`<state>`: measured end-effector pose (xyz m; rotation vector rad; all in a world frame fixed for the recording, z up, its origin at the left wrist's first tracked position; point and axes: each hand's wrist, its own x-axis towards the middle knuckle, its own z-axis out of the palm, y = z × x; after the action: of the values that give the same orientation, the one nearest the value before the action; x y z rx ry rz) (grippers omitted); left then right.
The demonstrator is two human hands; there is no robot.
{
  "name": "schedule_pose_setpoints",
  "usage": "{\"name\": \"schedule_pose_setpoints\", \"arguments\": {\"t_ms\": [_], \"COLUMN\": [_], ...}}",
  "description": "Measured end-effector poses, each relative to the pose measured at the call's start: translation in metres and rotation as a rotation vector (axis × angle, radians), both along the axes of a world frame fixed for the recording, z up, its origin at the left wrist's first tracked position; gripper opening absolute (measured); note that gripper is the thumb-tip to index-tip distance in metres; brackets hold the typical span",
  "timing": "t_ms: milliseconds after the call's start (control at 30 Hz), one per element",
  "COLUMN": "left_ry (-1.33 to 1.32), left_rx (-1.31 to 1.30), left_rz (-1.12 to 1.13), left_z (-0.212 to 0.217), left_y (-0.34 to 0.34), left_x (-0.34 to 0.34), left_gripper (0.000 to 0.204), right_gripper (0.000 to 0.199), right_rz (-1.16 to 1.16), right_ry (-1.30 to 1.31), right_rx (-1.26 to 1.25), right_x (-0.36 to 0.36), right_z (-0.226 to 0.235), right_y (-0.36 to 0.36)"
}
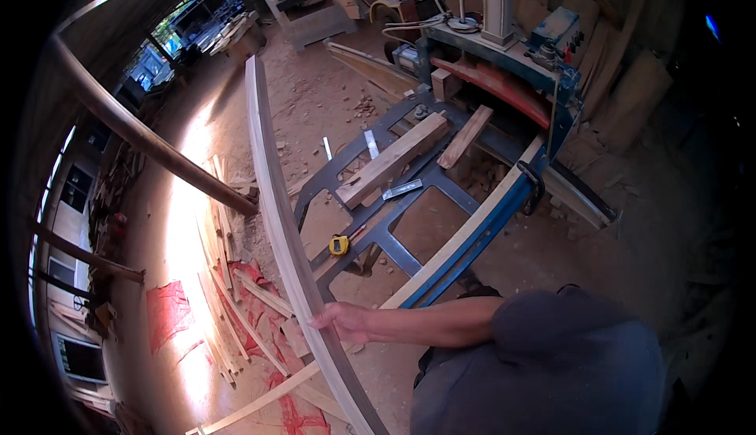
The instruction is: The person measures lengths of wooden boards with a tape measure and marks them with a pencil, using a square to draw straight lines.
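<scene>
A long, pale brown wooden beam point(276, 191) runs from the upper left down past the lower edge of the head view. My right hand point(345, 322) is closed around its right side in the lower part, its arm reaching across from the right. My left hand is out of sight. Right of the beam is a dark metal frame point(402, 258), bearing a thick wood block point(394, 159), a shorter block point(465, 137) and a small metal square point(402, 189). A yellow tape measure point(339, 244) sits between the beam and the frame's bars.
A blue machine point(563, 81) with a red curved part point(492, 92) stands beyond the frame. A pale strip point(472, 222) lies along its blue rail. Left are a slanting post point(150, 136), several thin wood strips point(211, 277) and red sheeting point(168, 315). Wood scraps litter the floor.
</scene>
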<state>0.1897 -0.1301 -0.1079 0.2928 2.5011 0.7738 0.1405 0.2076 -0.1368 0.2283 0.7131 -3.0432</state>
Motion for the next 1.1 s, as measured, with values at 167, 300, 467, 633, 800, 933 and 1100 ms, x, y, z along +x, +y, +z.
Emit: {"name": "schedule_pose_setpoints", "arguments": {"t_ms": [167, 300, 467, 633, 800, 933, 1100], "left_ry": [0.094, 0.136, 0.170, 0.208, 0.253, 0.299, 0.257], "left_rx": [-0.077, -0.129, -0.184, -0.239, -0.311, -0.391, -0.486], "left_rz": [-0.342, -0.497, -0.624, -0.698, -0.765, -0.830, -0.837], "left_z": [-0.017, -0.023, -0.034, -0.044, -0.041, -0.043, -0.069], "left_y": [0.028, 0.045, 0.052, 0.048, 0.040, 0.037, 0.050], "left_x": [-0.086, -0.127, -0.166, -0.197, -0.228, -0.267, -0.319], "left_gripper": [0.066, 0.063, 0.060, 0.057, 0.054, 0.051, 0.057], "right_gripper": [0.054, 0.047, 0.047, 0.053, 0.053, 0.042, 0.034], "right_rz": [-0.145, -0.138, -0.027, 0.027, -0.083, -0.127, -0.419], "right_ry": [-0.127, -0.341, -0.593, -0.667, -0.641, -0.687, -0.873], "right_rx": [0.077, 0.087, 0.103, -0.024, -0.062, 0.153, 1.182], "right_x": [0.018, 0.041, 0.092, 0.125, 0.147, 0.170, 0.190], "right_z": [-0.045, -0.055, -0.078, -0.095, -0.096, -0.084, -0.073], "right_y": [0.038, 0.052, 0.046, 0.047, 0.075, 0.104, 0.117]}}
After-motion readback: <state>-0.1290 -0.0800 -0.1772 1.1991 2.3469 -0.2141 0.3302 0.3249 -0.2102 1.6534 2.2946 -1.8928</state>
